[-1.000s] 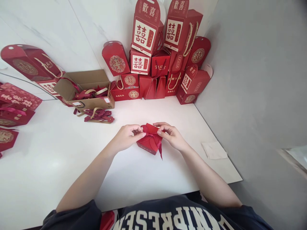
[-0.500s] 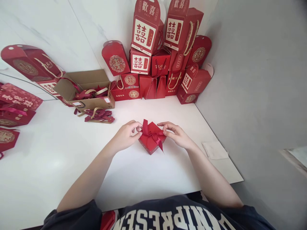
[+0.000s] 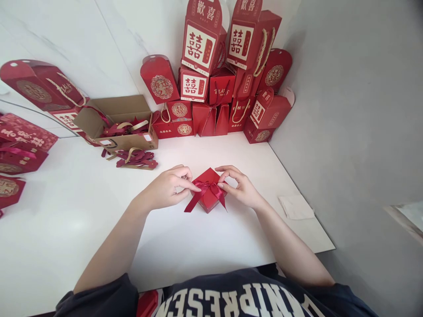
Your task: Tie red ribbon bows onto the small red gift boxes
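A small red gift box (image 3: 208,205) lies on the white table in front of me, one corner towards me. A dark red satin ribbon (image 3: 216,192) is tied in a bow across its top, both tails hanging towards me. My left hand (image 3: 172,186) is at the box's left side; its index finger is stretched out and presses on the left part of the bow, the thumb held apart below. On the right, my right hand (image 3: 240,187) pinches the bow's right loop between thumb and a finger, while its index finger arches over the box's far right edge.
Red gift boxes (image 3: 209,119) with rope handles are stacked against the wall. An open cardboard box (image 3: 132,141) holds ribbon-like strips, with more strips (image 3: 137,159) before it. More red boxes (image 3: 20,160) stand at far left. A white cloth or tissue (image 3: 296,207) lies right.
The left ribbon tail, which stood up at the back of the box, now hangs down at its front left. My left index finger has stretched out onto the bow; my right hand has shifted slightly inward.
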`<state>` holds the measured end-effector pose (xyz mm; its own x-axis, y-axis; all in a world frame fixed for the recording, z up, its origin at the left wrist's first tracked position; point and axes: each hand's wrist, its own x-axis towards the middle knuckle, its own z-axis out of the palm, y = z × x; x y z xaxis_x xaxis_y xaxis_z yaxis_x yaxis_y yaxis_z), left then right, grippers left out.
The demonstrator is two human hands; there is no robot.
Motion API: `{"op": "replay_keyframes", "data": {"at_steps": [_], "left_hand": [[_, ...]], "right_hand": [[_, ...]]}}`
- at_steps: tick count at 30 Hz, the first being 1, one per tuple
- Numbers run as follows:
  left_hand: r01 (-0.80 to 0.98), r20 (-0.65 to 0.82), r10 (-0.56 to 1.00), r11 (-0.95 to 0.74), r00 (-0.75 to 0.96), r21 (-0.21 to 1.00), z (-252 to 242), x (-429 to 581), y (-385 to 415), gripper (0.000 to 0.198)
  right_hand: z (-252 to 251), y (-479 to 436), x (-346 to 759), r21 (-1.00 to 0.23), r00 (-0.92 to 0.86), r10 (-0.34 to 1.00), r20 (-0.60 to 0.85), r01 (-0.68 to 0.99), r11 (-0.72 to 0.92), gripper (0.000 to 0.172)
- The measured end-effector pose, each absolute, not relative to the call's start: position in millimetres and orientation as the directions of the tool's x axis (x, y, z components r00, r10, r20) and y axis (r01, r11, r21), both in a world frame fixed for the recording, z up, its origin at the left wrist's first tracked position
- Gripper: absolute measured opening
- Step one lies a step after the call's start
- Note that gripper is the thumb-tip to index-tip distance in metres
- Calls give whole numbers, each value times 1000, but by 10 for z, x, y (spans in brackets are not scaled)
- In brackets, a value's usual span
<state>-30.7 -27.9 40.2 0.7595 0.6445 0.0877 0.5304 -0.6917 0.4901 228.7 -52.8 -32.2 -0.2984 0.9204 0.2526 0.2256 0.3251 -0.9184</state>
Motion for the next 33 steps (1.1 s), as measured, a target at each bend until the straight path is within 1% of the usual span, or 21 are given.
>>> {"op": "replay_keyframes", "data": {"at_steps": [2, 5, 9, 13, 17, 22, 24, 29, 33], "left_hand": [[523, 136, 629, -731, 765, 440, 372, -313, -265, 37], [516, 177, 615, -759, 768, 397, 337, -327, -245, 36], [506, 187, 585, -792, 789, 342, 308, -334, -220, 37], [481, 186, 532, -838, 826, 260, 296, -314, -214, 37], [490, 205, 502, -865, 840, 109, 313, -288, -253, 36], [436, 248, 404, -896, 880, -86, 333, -274, -326, 33], [432, 234, 399, -895, 887, -113, 322, -264, -343, 33], [491, 206, 465, -866, 861, -97, 281, -208, -352, 32], [541, 198, 510, -826, 837, -159, 256, -185, -341, 31]], "right_hand": [[-316, -534, 2293, -912, -281, 921, 268, 235, 337, 11], [-311, -539, 2299, -908, -262, 924, 278, 243, 342, 11], [-322, -532, 2301, -907, -271, 926, 263, 257, 333, 13], [-342, -521, 2299, -902, -277, 924, 265, 267, 339, 12], [-353, -515, 2301, -906, -268, 927, 262, 263, 332, 13], [-334, -525, 2310, -921, -272, 933, 236, 243, 304, 14], [-324, -527, 2312, -919, -290, 926, 242, 237, 314, 13], [-339, -522, 2307, -907, -311, 909, 276, 229, 354, 10], [-349, -521, 2299, -912, -312, 910, 273, 217, 348, 11]]}}
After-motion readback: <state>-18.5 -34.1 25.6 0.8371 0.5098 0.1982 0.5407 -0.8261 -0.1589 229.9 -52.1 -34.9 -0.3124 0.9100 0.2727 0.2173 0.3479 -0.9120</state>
